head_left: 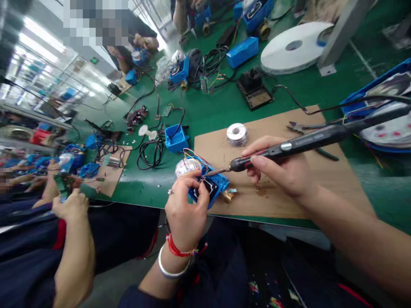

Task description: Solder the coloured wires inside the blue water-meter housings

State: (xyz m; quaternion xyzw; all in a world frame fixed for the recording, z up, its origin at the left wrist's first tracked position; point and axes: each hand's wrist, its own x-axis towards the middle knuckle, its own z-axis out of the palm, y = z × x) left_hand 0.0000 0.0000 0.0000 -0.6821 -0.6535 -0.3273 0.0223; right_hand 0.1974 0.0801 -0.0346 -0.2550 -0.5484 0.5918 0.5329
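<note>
Right hand [285,169], at about 3 o'clock from the open blue plastic box [224,184], is closed around the black handle of a slim soldering iron [302,145], thumb along its side, the metal tip angled leftward over the box. Left hand [188,209], at about 7 o'clock, has its thumb and forefinger drawn nearly together by that tip; whether they pinch something, or the tip touches anything, I cannot tell.

The box lies tilted at the near edge of the green desk [215,113], partly on a flat sheet of brown cardboard [289,199]. A threaded brass fitting [229,196] sticks out between 3 and 4 o'clock. Thin multicoloured wires [201,159] run along the upper side, and a clear round part [186,166] sits just beside it at 10.

Farther out from the box, a small white-ended spool of silvery wire [236,133] stands at 1 o'clock, a black soldering stand [255,92] beyond it. Dark-handled pliers [308,126] lie at 2, a coiled black cable [150,154] at 10. A co-worker's hand [72,204] is at 9.
</note>
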